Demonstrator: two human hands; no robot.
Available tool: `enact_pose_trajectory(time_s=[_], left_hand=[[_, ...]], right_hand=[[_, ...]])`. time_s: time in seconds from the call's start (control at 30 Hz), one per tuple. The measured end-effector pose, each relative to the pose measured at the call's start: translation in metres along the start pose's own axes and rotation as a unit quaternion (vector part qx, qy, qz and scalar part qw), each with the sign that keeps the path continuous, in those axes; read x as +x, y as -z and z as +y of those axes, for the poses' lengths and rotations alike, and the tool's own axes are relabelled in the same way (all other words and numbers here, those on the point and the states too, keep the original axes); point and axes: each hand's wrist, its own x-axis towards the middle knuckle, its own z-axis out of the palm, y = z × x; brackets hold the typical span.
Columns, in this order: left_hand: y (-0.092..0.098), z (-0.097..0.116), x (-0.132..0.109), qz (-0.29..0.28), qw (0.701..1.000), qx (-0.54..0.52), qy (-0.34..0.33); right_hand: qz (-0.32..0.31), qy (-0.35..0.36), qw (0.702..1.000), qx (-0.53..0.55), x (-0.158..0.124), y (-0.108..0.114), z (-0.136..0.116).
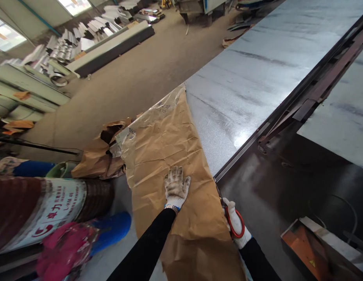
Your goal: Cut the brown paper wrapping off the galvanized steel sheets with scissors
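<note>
A crumpled sheet of brown wrapping paper [166, 156] lies over the near end of a long galvanized metal sheet [257, 66]. My left hand [176, 186], in a dirty white work glove, lies flat and open on the paper, fingers spread. My right hand [236, 223], also gloved, is closed through the red handles of a pair of scissors [231, 218] at the paper's right edge. The scissor blades [220, 194] point up along that edge, next to the metal sheet's corner.
A dark steel rail [310, 89] runs diagonally beside the metal sheet. Torn brown paper [101, 154] hangs at the left. Rolls of material [37, 210] with printed labels lie at lower left. Metal profiles [81, 39] are stacked across the concrete floor. An orange-lined tray [310, 249] sits at lower right.
</note>
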Motion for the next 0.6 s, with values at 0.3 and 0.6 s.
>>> enact_pose_trajectory(time_s=[0.3,0.6], left_hand=[[-0.008,-0.006,-0.002,0.014,1.0,0.003,-0.012],[0.002,0.0,0.001,-0.008,1.0,-0.004,0.0]], right_hand=[[-0.012,-0.012,0.997,-0.07,0.02,-0.002,-0.028],[0.02,-0.016,0.997,-0.077,0.04,-0.022,-0.037]])
